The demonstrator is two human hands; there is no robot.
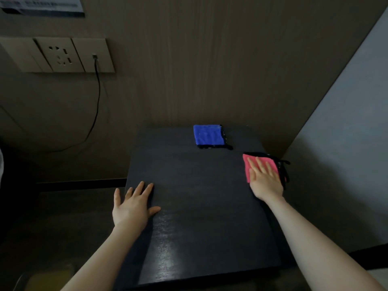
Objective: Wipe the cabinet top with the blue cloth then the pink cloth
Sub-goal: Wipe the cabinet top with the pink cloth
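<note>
Pink cloth [262, 164]: folded, lying flat on cabinet top [199, 196] at its right edge, toward far right corner. Black trim and black hanging loop visible along far and right sides of pink cloth, loop trailing over cabinet edge. Right hand [265, 181] laid palm-down on pink cloth, fingers extended and slightly spread, pointing away toward wall; grip fully open, nothing clasped, cloth merely pressed under palm and fingers. Near left portion of pink cloth showing beside thumb.

Blue cloth [208, 136]: folded into rectangle, lying flat at far edge of cabinet top, left of and beyond pink cloth, apart from it. Black edging along near and right sides, small black tab at near right corner. Untouched by either hand.

Left hand [134, 204]: flat, palm-down on left edge of cabinet top, well left of pink cloth and nearer to camera; fingers spread, little finger past the edge, thumb pointing right across surface. Grip open, holding nothing.

Cabinet top: dark, matte with faint sheen on near part, set into corner between wood-grain wall panel [199, 70] behind and pale wall [346, 133] to right of pink cloth.

Socket plate [60, 54]: mounted on wall far left of and above pink cloth, black cable [97, 97] plugged in and hanging down leftward. Printed notice [42, 6] at upper left, text illegible.
</note>
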